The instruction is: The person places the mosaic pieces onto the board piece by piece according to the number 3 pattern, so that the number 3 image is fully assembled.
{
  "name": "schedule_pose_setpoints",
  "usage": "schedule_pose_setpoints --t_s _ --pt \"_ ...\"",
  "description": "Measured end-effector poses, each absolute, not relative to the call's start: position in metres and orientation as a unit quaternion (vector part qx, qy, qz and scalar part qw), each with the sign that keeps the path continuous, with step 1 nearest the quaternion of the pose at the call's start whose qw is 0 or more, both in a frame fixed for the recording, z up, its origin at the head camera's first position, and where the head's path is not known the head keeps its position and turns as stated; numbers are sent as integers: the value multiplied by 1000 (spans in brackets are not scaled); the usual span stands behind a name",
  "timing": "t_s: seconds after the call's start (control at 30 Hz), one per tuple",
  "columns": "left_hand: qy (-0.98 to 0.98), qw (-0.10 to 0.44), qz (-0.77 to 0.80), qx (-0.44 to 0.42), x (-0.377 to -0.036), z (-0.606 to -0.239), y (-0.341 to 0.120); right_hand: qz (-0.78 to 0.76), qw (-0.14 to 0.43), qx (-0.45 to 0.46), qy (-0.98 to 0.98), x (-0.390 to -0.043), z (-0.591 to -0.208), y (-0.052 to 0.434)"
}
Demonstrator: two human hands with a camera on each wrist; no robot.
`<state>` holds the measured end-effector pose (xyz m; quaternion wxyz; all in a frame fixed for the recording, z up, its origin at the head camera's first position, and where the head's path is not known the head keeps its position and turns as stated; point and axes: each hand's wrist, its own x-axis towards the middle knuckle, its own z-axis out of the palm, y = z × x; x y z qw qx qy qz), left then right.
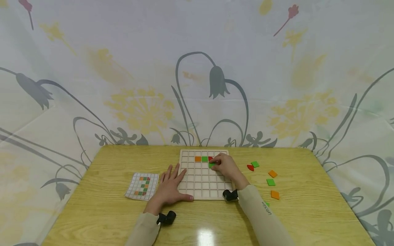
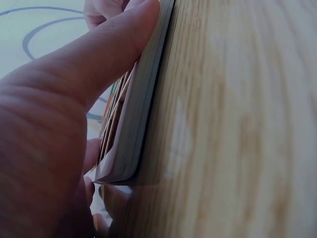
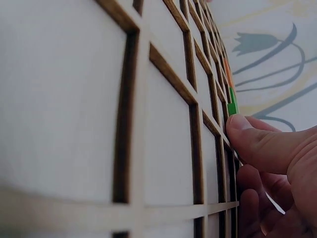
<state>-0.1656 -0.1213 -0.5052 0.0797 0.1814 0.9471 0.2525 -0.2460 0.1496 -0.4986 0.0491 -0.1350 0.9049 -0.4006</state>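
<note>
A wooden grid board [image 1: 200, 181] lies in the middle of the table. Its second row holds an orange tile [image 1: 198, 159], a green tile [image 1: 204, 159] and a red tile [image 1: 210, 158]. My right hand [image 1: 224, 166] rests on the board and pinches a green tile [image 1: 211, 165] at a cell just below the red one; in the right wrist view the thumb [image 3: 257, 141] presses beside that green tile [image 3: 232, 101]. My left hand [image 1: 171, 186] lies flat with fingers spread on the board's left edge [image 2: 143, 99], thumb along its near side.
A pattern card [image 1: 142, 186] with orange, green and red squares lies left of the board. Loose tiles sit to the right: a red piece [image 1: 250, 167], green ones [image 1: 255, 164] [image 1: 271, 182] and orange ones [image 1: 272, 173] [image 1: 275, 194]. A flowered cloth backs the table.
</note>
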Motion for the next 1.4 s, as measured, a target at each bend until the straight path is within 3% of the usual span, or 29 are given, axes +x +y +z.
schedule_pose_setpoints --t_s 1.03,1.4 --pt "948 81 246 184 -169 -506 -120 -383 70 -135 911 -250 -487 158" --pt "949 78 246 183 -166 -507 -123 -402 63 -119 906 -240 -481 181"
